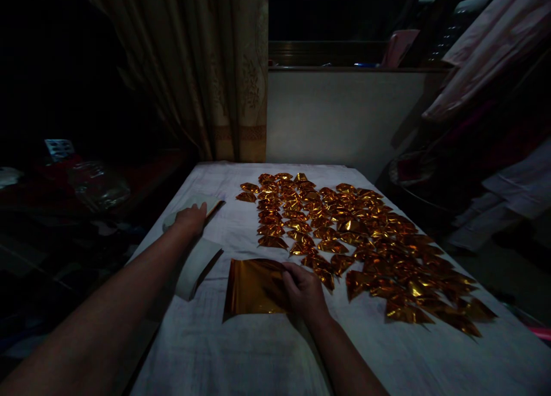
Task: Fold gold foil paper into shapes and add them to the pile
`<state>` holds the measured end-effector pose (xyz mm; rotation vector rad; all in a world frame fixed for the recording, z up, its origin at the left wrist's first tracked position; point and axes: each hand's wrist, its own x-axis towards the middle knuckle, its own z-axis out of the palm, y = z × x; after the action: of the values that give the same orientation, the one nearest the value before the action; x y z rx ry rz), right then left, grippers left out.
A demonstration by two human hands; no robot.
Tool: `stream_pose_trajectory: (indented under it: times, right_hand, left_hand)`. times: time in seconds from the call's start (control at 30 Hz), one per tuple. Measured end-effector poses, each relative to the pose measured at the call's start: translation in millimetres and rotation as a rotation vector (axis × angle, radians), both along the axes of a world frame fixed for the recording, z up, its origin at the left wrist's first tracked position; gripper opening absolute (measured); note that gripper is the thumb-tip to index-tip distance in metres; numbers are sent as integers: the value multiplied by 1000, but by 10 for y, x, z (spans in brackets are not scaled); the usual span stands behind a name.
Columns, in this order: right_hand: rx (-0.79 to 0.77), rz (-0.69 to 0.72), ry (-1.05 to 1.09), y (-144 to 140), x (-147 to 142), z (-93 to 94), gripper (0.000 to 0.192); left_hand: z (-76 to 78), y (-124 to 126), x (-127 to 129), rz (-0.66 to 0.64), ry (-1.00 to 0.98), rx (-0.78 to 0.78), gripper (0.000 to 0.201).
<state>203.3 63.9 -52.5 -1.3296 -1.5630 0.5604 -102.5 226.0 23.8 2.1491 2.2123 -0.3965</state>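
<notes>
My right hand (305,292) pinches the right edge of a shiny gold foil sheet (256,287), thumb on top, above the white cloth near the front. Farther off to the left, my left hand (191,217) has its fingers curled over the edge of a stack of pale paper sheets (212,203); the underside of its grip is hidden. Between my left forearm and the foil sheet lies a second, curved stack of pale sheets (198,267). Many folded gold foil pieces (318,215) with pointed ends spread in rows over the middle and right of the cloth.
The white cloth (267,356) covers a bed or table that meets a pale wall (327,120). A patterned curtain (232,74) hangs at the back left. Clear plastic wrapping (97,183) lies on a dark surface at left. Garments (499,57) hang at right.
</notes>
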Motion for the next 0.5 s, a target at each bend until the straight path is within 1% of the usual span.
stream_pose_trajectory:
  times: [0.17,0.23,0.37,0.5]
  right_hand:
    - [-5,-12,50,13,13,14,27]
    - [-3,-28,78,19,20,18,26]
    - [-6,-19,113,22,23,29,26]
    - [-15,-23,117,15,10,59,27]
  left_hand:
    - [-100,66,61,27,-15,19,87]
    - [-100,93,49,36,-27,10,88]
    - [8,109,-20,16,-55,21,88]
    - [103,43,-36,7,-89,63,84]
